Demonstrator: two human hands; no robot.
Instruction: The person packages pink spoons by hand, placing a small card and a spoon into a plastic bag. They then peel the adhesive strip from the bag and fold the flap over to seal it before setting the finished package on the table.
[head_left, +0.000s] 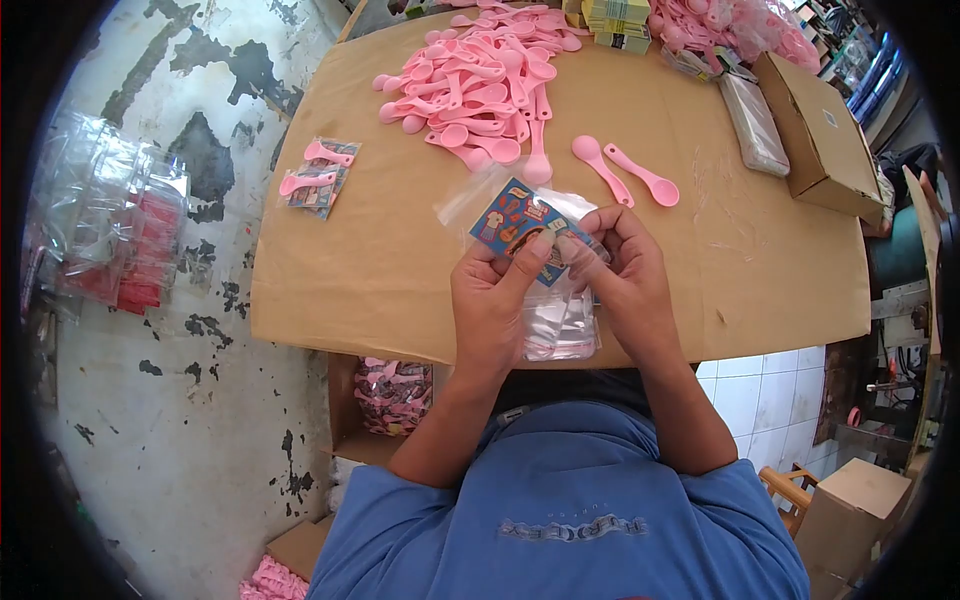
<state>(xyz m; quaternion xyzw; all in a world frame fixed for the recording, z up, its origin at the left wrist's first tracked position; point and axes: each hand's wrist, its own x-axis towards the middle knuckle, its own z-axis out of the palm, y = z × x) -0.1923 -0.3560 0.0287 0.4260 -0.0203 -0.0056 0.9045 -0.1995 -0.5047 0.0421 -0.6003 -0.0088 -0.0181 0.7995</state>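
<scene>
My left hand (488, 305) pinches a blue printed card (497, 222) between thumb and fingers. Clear plastic of a small bag (458, 208) shows around the card's upper left corner. With thumb and fingertips together, my right hand (637, 285) grips the bag's clear plastic at the card's right end. Below both hands, a stack of clear plastic bags (560, 335) lies at the table's near edge. Two pink measuring spoons (645, 177) lie just beyond my right hand. Past the card rises a large heap of pink spoons (480, 85).
Two small packets (322, 190) with pink spoons on top lie at the table's left. Stacks of printed cards (615, 22) stand at the back. To the right are a pack of clear bags (752, 122) and a cardboard box (820, 135). A box of packed spoons (393, 395) sits below.
</scene>
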